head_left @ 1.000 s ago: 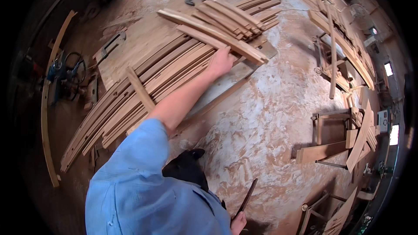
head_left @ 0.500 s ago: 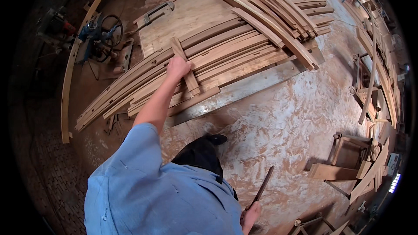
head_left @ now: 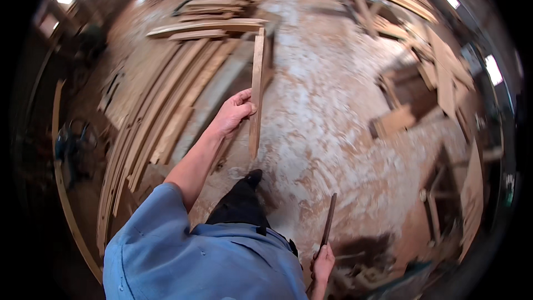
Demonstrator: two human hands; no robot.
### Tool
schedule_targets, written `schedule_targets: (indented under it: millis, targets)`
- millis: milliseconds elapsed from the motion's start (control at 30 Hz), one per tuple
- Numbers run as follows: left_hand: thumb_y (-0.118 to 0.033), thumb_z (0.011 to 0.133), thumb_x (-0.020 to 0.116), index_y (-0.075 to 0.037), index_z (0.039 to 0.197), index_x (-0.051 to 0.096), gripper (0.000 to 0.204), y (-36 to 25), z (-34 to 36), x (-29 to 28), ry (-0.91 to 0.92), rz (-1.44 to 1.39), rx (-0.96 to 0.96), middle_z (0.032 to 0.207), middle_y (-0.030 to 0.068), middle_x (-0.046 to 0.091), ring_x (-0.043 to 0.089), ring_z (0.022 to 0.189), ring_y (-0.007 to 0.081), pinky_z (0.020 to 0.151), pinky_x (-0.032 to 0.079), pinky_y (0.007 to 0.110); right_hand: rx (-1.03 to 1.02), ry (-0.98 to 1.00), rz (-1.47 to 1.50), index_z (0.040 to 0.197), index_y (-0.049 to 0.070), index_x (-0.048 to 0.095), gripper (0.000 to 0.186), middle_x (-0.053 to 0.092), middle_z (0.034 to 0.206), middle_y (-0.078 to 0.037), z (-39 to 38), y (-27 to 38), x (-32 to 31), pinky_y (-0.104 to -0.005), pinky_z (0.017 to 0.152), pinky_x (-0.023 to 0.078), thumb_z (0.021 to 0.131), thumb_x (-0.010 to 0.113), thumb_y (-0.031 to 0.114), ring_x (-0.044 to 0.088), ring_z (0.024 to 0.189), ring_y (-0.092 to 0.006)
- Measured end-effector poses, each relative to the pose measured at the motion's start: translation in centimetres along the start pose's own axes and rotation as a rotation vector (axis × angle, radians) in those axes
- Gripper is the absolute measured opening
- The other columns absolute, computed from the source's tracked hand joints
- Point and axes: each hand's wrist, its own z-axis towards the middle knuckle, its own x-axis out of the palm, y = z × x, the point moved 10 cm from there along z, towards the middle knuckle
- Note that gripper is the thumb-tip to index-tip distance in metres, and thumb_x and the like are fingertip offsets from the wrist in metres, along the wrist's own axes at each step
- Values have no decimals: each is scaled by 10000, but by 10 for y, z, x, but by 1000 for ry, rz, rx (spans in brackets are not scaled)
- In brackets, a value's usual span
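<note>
Slat [head_left: 256, 86] clamped mid-length in left hand [head_left: 233, 114] fingers, far end at 12 o'clock risks clipping stacked strips [head_left: 208, 26]; right hand [head_left: 323, 261] fingers closed on thin rod [head_left: 328, 219].

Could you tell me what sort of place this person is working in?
Most likely a woodworking shop. Long curved wooden strips lie stacked on the sawdust-covered floor, offcuts and frames lie around, and the left hand holds a wooden slat.

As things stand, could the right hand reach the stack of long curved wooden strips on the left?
Probably not: the right hand hangs low, gripping a thin dark stick, with the person's body between it and the curved strips.
</note>
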Motion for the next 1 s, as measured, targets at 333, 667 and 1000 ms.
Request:
schedule_targets:
  millis: [333,667,1000]
  targets:
    - [-170,844,676,-28,1319,479,533,211,-206,432,1063,-208,-506,1088,93,633,618,957,178,866,503,321,73,-490,422,1332,52,568,396,438,579,34,-139,-213,-191,-242,450,365,1006,472,255,424,491,-62]
    - [-214,940,561,-11,1138,584,284,490,-496,646,1347,575,-563,824,61,623,594,769,137,655,493,306,226,-1027,1004,1370,137,544,394,445,585,53,-243,-387,-241,-221,362,307,1019,455,291,389,419,-43]
    - [-122,949,467,29,1470,263,579,610,-768,702,1704,650,-431,1062,169,626,609,905,207,821,491,349,401,-1399,1285,1394,68,499,413,450,614,59,-319,-435,-293,-188,412,323,1029,466,260,392,478,-15]
